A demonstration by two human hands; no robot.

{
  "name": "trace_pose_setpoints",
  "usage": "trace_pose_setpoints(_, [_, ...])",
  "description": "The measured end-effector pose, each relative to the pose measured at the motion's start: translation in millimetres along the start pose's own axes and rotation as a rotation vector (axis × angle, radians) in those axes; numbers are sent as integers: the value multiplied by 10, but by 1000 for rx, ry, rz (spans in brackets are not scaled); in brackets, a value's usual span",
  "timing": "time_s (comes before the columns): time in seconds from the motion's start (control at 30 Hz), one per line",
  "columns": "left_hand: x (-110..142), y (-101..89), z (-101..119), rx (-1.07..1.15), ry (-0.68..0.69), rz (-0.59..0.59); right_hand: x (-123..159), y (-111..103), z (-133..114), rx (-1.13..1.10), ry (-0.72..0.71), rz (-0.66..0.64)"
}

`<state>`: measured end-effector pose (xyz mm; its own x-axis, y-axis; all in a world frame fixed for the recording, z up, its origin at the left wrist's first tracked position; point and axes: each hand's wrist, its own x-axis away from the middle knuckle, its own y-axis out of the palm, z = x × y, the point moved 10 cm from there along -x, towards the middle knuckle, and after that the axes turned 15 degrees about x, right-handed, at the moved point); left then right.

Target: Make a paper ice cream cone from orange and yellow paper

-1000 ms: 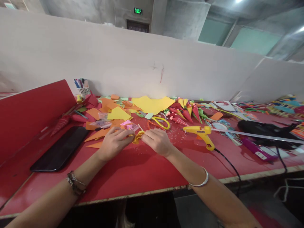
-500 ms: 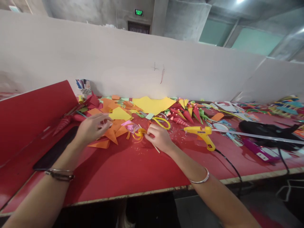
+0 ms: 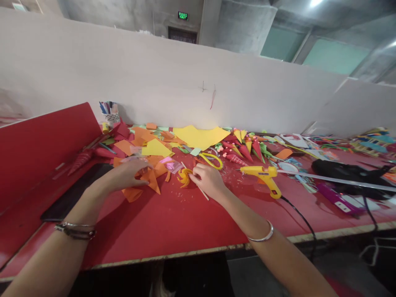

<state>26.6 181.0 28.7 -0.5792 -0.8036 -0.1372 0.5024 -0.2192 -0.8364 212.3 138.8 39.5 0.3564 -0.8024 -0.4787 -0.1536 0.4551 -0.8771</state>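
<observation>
My right hand (image 3: 208, 180) is closed in a pinch at the edge of a yellow curled, fringed paper piece (image 3: 183, 178), just above the red table. A thin pale stick (image 3: 203, 193) passes by these fingers; I cannot tell whether they grip it too. My left hand (image 3: 128, 175) curves over a pile of orange paper pieces (image 3: 152, 181), its thumb and fingers apart. Beside the pile lies a crumpled pink and clear wrapper (image 3: 169, 163). Yellow-handled scissors (image 3: 213, 161) rest just beyond my right hand.
A yellow glue gun (image 3: 262, 175) with a black cord lies to the right, near a purple power strip (image 3: 338, 200). A dark flat tablet-like thing (image 3: 72, 196) lies at left. Paper cones (image 3: 244, 150), yellow sheets (image 3: 199, 138) and a pen cup (image 3: 110, 113) stand along the back.
My left hand has moved right and down onto the orange paper, and some orange pieces have shifted. The yellow curled piece has turned in my right hand, which stays in nearly the same place.
</observation>
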Motion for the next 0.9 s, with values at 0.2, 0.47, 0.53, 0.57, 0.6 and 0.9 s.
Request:
trace_pose_setpoints(0.2, [-30, 42, -62, 240, -61, 28, 2, 64, 38, -30, 23, -20])
trace_pose_setpoints(0.47, [12, -253, -88, 548, -94, 323, 3, -127, 23, -159, 45, 61])
trace_pose_setpoints(0.53, [31, -270, -7, 643, -89, 362, 7, -215, 15, -230, 53, 111])
trace_pose_setpoints(0.57, [39, -275, 48, 681, -79, 381, 9, -241, -5, -280, 42, 121])
trace_pose_setpoints(0.6, [39, -270, 120, 710, -61, 387, 12, -252, -37, -345, 21, 115])
trace_pose_setpoints(0.9, [-57, -20, 1022, 679, 230, 117, 92, -4, -400, -1249, -55, -324])
